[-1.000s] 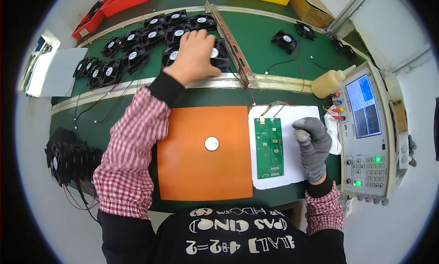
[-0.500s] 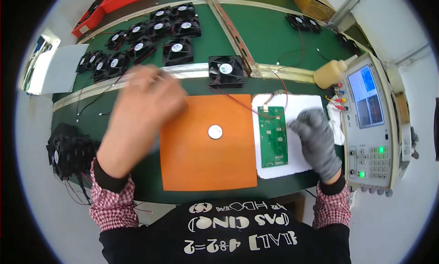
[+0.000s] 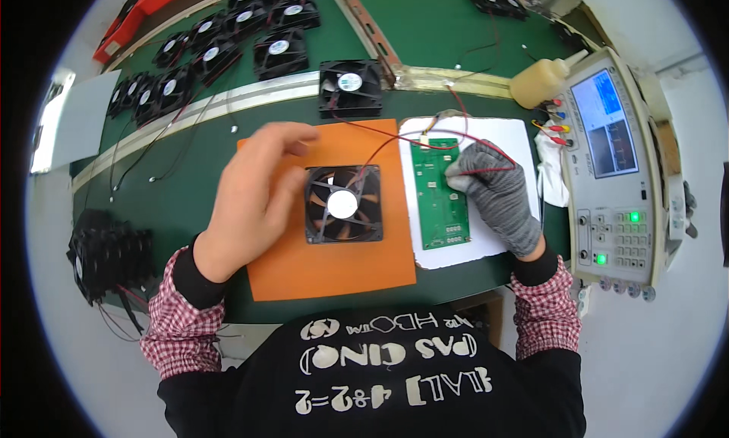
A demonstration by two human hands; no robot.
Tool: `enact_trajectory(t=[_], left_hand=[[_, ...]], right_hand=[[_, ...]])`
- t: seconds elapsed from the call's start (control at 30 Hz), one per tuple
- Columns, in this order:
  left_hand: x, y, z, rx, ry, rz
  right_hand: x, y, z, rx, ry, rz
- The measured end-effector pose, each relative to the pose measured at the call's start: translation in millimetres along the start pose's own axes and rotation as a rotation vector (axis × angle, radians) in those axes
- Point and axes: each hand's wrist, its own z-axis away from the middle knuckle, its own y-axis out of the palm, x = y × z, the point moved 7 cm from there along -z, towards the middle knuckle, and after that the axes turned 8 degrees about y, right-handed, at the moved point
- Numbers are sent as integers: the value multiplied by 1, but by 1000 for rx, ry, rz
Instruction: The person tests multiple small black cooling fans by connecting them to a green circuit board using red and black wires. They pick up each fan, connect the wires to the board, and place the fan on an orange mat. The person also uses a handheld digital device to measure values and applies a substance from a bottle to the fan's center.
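Observation:
A black square cooling fan (image 3: 323,224) with a white round centre lies on the orange mat (image 3: 334,275). My bare left hand (image 3: 254,195) hovers at its left side, fingers apart and thumb close to the fan's edge; nothing is in it. My gloved right hand (image 3: 501,199) is over the right side of a green circuit board (image 3: 437,210), fingertips pinched on the end of a red wire (image 3: 448,144) that loops from this fan. The wire's tip is hidden in the fingers. A white connector (image 3: 424,140) sits at the board's top edge, and a white sheet (image 3: 486,248) lies beneath the board.
Another black fan (image 3: 351,96) stands behind the mat by a metal rail. Several more fans (image 3: 213,55) fill the back left, and a stack (image 3: 114,248) is at the left edge. A squeeze bottle (image 3: 531,85) and a test instrument (image 3: 619,195) with a lit screen stand right.
A fan now lies on the mat where only a white disc showed. My left hand has come down beside it. My right hand now pinches the red wire. The whole view has shifted slightly.

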Motion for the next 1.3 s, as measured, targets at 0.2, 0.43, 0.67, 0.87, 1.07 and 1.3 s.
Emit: enact_trajectory(t=[0.2, 0.43, 0.67, 0.87, 1.07, 1.3], left_hand=[[-27, 43, 8, 192, -14, -120], [-101, -35, 25, -210, 491, -274], [-103, -55, 24, -103, 364, 81], [-102, -22, -74, -317, 558, -353], [50, 27, -115, 236, 93, -249], [-59, -12, -98, -195, 9, -19]], right_hand=[[2, 5, 0, 14, -30, 63], [14, 0, 1, -37, -177, 82], [14, 5, -1, -21, -31, 41], [19, -6, 14, -117, -119, 183], [19, -42, 9, -383, 76, -423], [81, 7, 13, -146, -261, 179]])
